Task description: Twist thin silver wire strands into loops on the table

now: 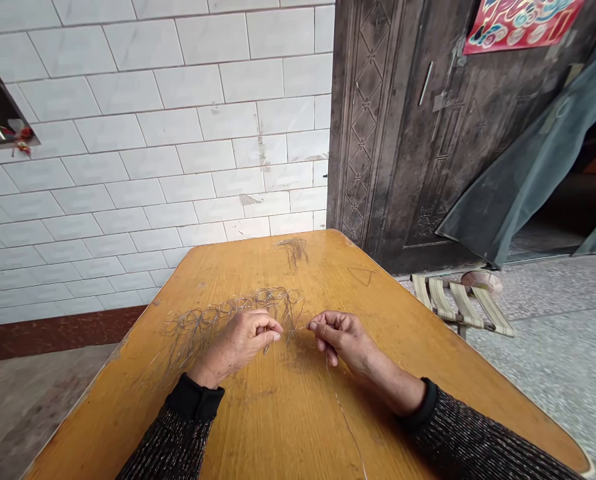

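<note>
My right hand is closed in a pinch on a thin wire, whose long end trails down over the table toward the front edge. A short stretch of wire runs across the gap to my left hand. The thumb and forefinger of that hand are pressed together at the wire's other side; the exact grip is too fine to see. Just behind and left of my left hand lies a row of looped thin wires, partly hidden by the hand.
The wooden table reaches toward a tiled wall. A smaller bunch of wires lies near its far edge, and a bent wire rests at the right. Beside the table stands a folding stool with striped straps, before a dark door.
</note>
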### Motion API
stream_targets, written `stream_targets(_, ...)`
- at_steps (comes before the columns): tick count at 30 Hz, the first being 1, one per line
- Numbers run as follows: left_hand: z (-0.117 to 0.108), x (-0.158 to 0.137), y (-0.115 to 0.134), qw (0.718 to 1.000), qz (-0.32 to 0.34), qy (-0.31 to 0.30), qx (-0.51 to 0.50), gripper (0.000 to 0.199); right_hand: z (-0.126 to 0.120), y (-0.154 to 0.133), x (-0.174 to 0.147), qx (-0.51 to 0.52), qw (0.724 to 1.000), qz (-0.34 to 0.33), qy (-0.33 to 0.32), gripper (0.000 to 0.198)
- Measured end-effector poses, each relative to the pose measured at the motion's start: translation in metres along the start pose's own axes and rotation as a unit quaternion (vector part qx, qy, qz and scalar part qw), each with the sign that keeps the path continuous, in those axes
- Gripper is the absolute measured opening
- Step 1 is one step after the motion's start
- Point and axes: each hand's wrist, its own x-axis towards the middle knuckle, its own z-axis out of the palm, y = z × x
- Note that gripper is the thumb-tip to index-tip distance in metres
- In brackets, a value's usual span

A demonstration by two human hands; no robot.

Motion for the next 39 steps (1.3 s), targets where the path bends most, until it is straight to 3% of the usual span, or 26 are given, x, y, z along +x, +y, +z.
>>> stream_targets(5, -0.002, 0.0, -0.001, 1.0, 0.017, 0.003, 0.006, 0.017, 0.003, -0.001, -0.001, 0.004, 1.0, 0.005, -0.009, 0.03)
stream_targets(14, 0.001, 0.001, -0.018, 0.997, -0.025, -0.006, -0.075, 0.015, -0.001, 0.001, 0.001, -0.002, 1.0, -0.006, 0.004, 0.032)
stream_targets(22, -0.005, -0.001, -0.004, 0.997, 0.051, 0.008, 0.051, 0.017, -0.002, 0.0, 0.002, -0.013, 1.0, -0.001, 0.0, 0.029)
stream_targets(27, -0.004, -0.003, -0.009, 0.989, 0.079, 0.006, 0.128, 0.02, 0.002, 0.002, 0.001, -0.007, 1.0, 0.014, -0.003, 0.028)
stream_targets(34, -0.006, -0.004, -0.014, 0.986, 0.046, 0.051, 0.154, 0.015, 0.0, -0.001, 0.001, -0.017, 1.0, -0.015, 0.014, 0.03)
stream_targets(37, -0.008, -0.002, -0.017, 0.985, -0.008, 0.113, 0.133, 0.015, -0.007, -0.005, 0.005, -0.014, 0.997, -0.058, 0.054, 0.031)
stream_targets(39, -0.005, 0.0, -0.015, 0.985, -0.061, 0.144, 0.067, 0.015, -0.012, -0.008, 0.009, -0.008, 0.992, -0.085, 0.093, 0.03)
